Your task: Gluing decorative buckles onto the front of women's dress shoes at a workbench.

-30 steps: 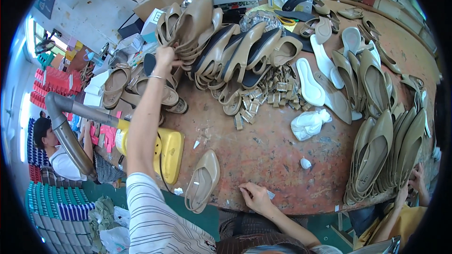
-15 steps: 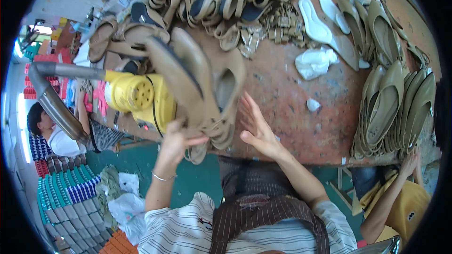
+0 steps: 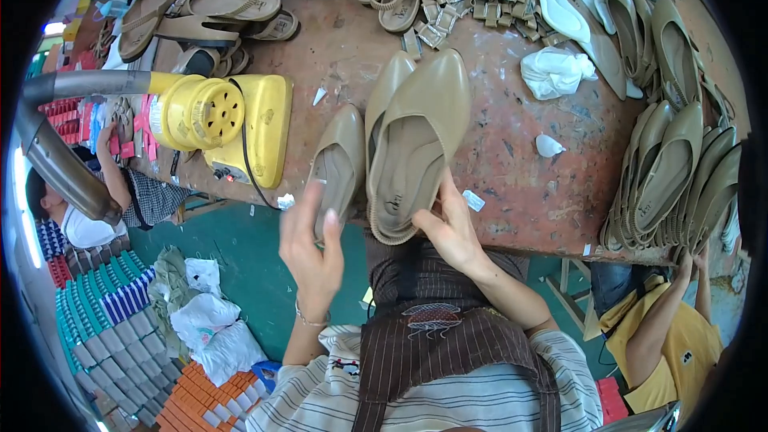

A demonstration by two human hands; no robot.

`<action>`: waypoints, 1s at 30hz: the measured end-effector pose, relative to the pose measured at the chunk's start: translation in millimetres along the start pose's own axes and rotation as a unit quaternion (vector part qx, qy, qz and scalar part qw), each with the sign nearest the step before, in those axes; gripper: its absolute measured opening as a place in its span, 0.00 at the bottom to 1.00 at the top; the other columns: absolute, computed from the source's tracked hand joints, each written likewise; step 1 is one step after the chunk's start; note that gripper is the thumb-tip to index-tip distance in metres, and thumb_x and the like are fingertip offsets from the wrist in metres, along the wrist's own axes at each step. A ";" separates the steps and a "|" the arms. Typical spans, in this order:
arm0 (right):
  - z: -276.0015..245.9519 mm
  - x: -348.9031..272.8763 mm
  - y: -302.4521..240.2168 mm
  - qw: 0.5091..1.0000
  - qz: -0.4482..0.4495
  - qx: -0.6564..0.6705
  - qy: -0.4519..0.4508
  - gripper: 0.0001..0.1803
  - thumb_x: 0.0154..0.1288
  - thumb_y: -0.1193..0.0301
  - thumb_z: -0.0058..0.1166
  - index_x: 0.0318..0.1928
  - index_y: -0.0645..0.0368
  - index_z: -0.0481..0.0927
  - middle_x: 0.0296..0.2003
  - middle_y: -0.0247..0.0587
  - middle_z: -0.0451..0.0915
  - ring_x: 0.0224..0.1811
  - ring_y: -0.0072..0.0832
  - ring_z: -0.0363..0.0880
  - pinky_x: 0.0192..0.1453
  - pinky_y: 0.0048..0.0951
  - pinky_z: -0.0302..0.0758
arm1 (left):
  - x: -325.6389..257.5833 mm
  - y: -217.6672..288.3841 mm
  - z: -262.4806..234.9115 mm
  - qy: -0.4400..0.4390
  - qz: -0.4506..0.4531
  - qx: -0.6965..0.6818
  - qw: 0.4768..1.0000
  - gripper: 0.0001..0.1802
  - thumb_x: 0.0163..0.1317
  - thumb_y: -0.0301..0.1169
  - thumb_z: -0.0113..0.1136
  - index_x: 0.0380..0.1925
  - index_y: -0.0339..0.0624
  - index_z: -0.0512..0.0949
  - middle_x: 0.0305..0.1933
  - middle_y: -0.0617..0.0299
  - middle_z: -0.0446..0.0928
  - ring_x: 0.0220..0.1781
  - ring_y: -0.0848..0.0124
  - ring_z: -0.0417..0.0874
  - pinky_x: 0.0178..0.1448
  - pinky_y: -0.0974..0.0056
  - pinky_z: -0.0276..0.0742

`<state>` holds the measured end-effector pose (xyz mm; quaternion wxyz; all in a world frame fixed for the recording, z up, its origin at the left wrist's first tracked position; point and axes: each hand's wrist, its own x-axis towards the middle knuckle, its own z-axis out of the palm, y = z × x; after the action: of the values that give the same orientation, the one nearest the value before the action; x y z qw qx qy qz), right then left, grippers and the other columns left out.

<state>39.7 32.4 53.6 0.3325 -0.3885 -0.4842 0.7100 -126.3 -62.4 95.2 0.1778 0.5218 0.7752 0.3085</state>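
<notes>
Three tan pointed slingback shoes are in front of me at the table's near edge, toes pointing away. The frontmost shoe point(image 3: 432, 124) has its heel strap toward me and partly covers another tan shoe point(image 3: 389, 80) behind it. My right hand point(image 3: 453, 232) grips its heel end, thumb at the inner rim and fingers along the right side. A third shoe point(image 3: 339, 152) lies just to the left, tilted. By its heel is my left hand point(image 3: 310, 252), its fingers apart and a little smeared by motion; I see nothing held in it.
A yellow machine with a grey hose point(image 3: 264, 128) stands on the left of the worktable point(image 3: 496, 184). Sandals point(image 3: 232, 2), buckled straps point(image 3: 504, 0) and white insoles point(image 3: 558, 4) lie farther back. Stacked tan shoes point(image 3: 664, 176) stand right, near a co-worker in yellow point(image 3: 672, 344). Another person point(image 3: 96, 208) sits left.
The shoes, raised and bunched in my left hand before, are now lower and spread at the table edge. My left hand has come off them; my right hand has taken hold of one.
</notes>
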 end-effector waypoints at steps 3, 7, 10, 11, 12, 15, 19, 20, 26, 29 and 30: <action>13.5 13.6 -4.2 0.991 0.015 -0.131 -0.001 0.21 0.56 0.72 0.49 0.47 0.73 0.65 0.42 0.69 0.75 0.47 0.63 0.75 0.51 0.50 0.73 | 21.2 -20.6 8.2 0.111 -0.044 0.246 0.962 0.19 0.61 0.27 0.53 0.53 0.36 0.76 0.49 0.42 0.78 0.50 0.50 0.80 0.51 0.55 0.76; 30.1 47.0 -14.2 0.942 -0.026 -0.335 0.014 0.17 0.59 0.66 0.53 0.39 0.71 0.74 0.35 0.63 0.75 0.38 0.56 0.79 0.38 0.51 0.74 | 44.7 -78.7 6.7 0.092 -0.140 0.175 0.970 0.21 0.59 0.22 0.52 0.55 0.39 0.75 0.47 0.40 0.78 0.49 0.46 0.80 0.49 0.51 0.75; 35.0 48.1 -18.3 0.876 -0.154 -0.443 0.113 0.15 0.59 0.66 0.52 0.34 0.70 0.77 0.29 0.55 0.72 0.31 0.51 0.77 0.36 0.49 0.75 | 56.4 -90.7 1.0 0.159 -0.114 0.198 0.961 0.24 0.57 0.20 0.52 0.57 0.39 0.73 0.44 0.40 0.79 0.45 0.45 0.81 0.47 0.51 0.76; 35.4 47.3 -15.2 0.910 -0.113 -0.387 0.095 0.13 0.61 0.69 0.52 0.31 0.70 0.76 0.27 0.49 0.69 0.25 0.44 0.73 0.33 0.44 0.73 | 58.7 -90.7 1.7 0.121 -0.150 0.218 0.957 0.23 0.59 0.21 0.52 0.57 0.40 0.74 0.44 0.40 0.79 0.44 0.45 0.81 0.47 0.51 0.76; 34.1 46.7 -10.3 0.910 -0.112 -0.388 0.095 0.13 0.61 0.69 0.52 0.31 0.70 0.76 0.27 0.49 0.69 0.25 0.44 0.73 0.33 0.44 0.73 | 61.0 -85.6 3.0 0.083 -0.185 0.236 0.950 0.22 0.60 0.22 0.52 0.56 0.42 0.74 0.44 0.39 0.79 0.44 0.45 0.81 0.47 0.51 0.75; 35.6 41.2 -1.8 0.972 -0.135 -0.158 0.107 0.06 0.62 0.78 0.53 0.34 0.71 0.76 0.29 0.51 0.71 0.26 0.40 0.74 0.30 0.34 0.70 | 56.9 -75.8 5.8 0.094 -0.155 0.231 0.956 0.20 0.62 0.26 0.54 0.55 0.37 0.75 0.50 0.43 0.78 0.50 0.47 0.79 0.52 0.52 0.73; 18.3 26.3 -15.1 0.952 -0.265 -0.137 0.077 0.04 0.59 0.82 0.53 0.36 0.70 0.77 0.29 0.52 0.77 0.28 0.39 0.77 0.31 0.32 0.71 | 47.9 -46.0 6.4 0.255 0.006 0.192 0.948 0.18 0.61 0.29 0.59 0.51 0.37 0.77 0.50 0.51 0.77 0.53 0.53 0.75 0.56 0.53 0.70; 16.4 19.6 -20.3 0.938 -0.313 -0.078 0.129 0.04 0.59 0.82 0.52 0.35 0.69 0.78 0.26 0.48 0.77 0.24 0.39 0.76 0.30 0.31 0.72 | 46.1 -36.3 10.4 0.254 0.003 0.190 0.948 0.18 0.61 0.29 0.59 0.51 0.37 0.77 0.50 0.51 0.77 0.53 0.53 0.75 0.56 0.53 0.70; -41.5 -30.7 -46.2 0.931 -0.156 -0.266 0.196 0.12 0.64 0.81 0.48 0.48 0.69 0.70 0.28 0.50 0.80 0.24 0.27 0.79 0.28 0.29 0.74 | 45.2 3.9 45.2 -0.003 0.168 0.140 0.976 0.14 0.47 0.33 0.69 0.35 0.41 0.80 0.33 0.56 0.78 0.41 0.60 0.78 0.48 0.57 0.71; -54.3 -29.4 -0.4 0.949 0.008 -0.288 0.130 0.16 0.64 0.77 0.47 0.51 0.68 0.63 0.28 0.59 0.78 0.27 0.41 0.81 0.31 0.39 0.76 | 46.2 5.0 56.2 -0.045 0.096 0.169 0.980 0.09 0.50 0.34 0.66 0.29 0.43 0.78 0.22 0.57 0.77 0.30 0.59 0.79 0.42 0.56 0.72; -55.7 -23.2 15.7 0.948 0.036 -0.297 0.109 0.14 0.63 0.76 0.48 0.48 0.67 0.65 0.29 0.60 0.78 0.27 0.50 0.80 0.33 0.43 0.75 | 47.6 5.3 56.1 -0.037 0.077 0.181 0.980 0.08 0.52 0.33 0.65 0.27 0.43 0.77 0.18 0.58 0.74 0.25 0.56 0.78 0.40 0.55 0.71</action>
<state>97.9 31.7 31.3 0.2274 -0.5621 -0.6195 0.4986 -107.7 -0.9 59.1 0.0849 0.6146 0.7684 0.1567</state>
